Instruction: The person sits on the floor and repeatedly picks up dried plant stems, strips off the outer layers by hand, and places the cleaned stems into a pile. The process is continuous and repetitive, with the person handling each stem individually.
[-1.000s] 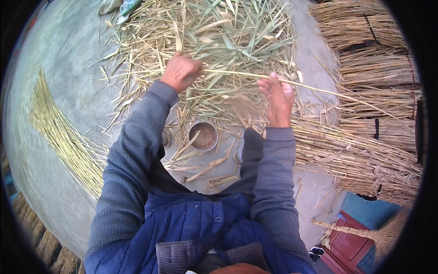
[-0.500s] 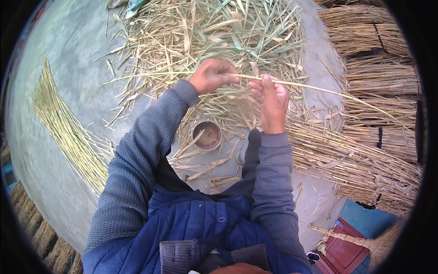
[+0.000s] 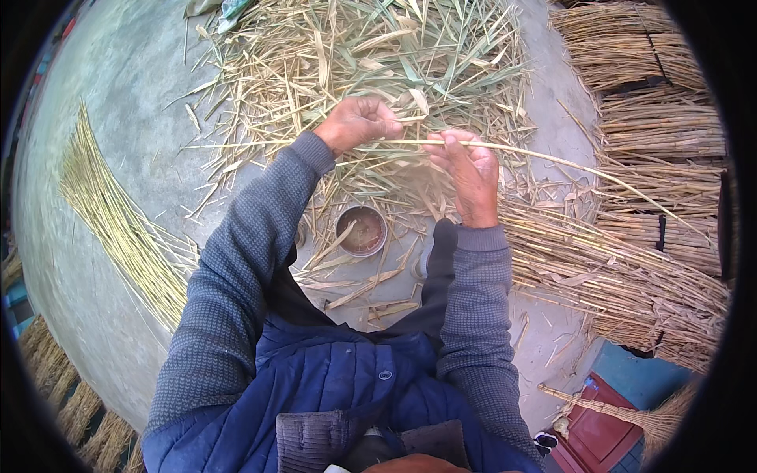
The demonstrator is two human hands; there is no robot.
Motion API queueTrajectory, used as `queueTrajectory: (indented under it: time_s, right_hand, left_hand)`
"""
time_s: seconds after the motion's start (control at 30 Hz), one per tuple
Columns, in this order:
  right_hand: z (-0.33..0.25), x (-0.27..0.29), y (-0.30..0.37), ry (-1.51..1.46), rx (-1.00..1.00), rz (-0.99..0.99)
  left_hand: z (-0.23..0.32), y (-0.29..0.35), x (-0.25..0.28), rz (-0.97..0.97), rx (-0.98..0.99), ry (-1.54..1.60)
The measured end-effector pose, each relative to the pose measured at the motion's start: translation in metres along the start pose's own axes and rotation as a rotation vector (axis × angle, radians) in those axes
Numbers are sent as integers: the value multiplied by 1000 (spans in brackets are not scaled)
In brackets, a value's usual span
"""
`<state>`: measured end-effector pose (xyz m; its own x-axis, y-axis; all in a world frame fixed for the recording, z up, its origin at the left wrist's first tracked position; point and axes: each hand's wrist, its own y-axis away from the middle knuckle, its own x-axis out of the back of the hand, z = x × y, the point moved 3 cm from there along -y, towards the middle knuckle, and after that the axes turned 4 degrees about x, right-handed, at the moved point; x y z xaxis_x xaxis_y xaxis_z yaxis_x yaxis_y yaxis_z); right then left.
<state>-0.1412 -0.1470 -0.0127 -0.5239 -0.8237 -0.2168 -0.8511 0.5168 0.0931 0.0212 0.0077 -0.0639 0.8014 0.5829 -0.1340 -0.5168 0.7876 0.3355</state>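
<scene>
A long, thin reed stalk (image 3: 552,158) lies crosswise in front of me and bends down toward its right end. My right hand (image 3: 468,169) grips it between thumb and fingers. Just above the stalk, my left hand (image 3: 359,124) is closed in a pinch on a dry leaf strip (image 3: 414,119), which reaches toward the right fingertips. Whether the strip is still joined to the stalk cannot be made out. Beneath both hands spreads a heap of stripped leaves (image 3: 339,55), green and straw-coloured.
A round metal bowl (image 3: 362,231) stands between my legs. Cleaned stalks (image 3: 118,225) lie at left. To the right are a loose pile of leafy reeds (image 3: 607,268) and tied bundles (image 3: 662,130). A straw hand broom (image 3: 607,408) lies over a dark red object (image 3: 595,433) at lower right.
My left hand has come off the stalk's line, moving slightly up and left with a leaf strip in its fingers. The right hand keeps its grip on the stalk.
</scene>
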Motion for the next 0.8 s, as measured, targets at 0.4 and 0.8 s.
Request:
queueTrajectory:
  time_s: [0.4, 0.8]
  right_hand:
    - [-12, 18, -4, -53, 45, 8]
    - [-22, 28, 1, -10, 106, -3]
  left_hand:
    - [3, 7, 28, -25, -27, -139]
    - [36, 26, 79, 644, -323, -900]
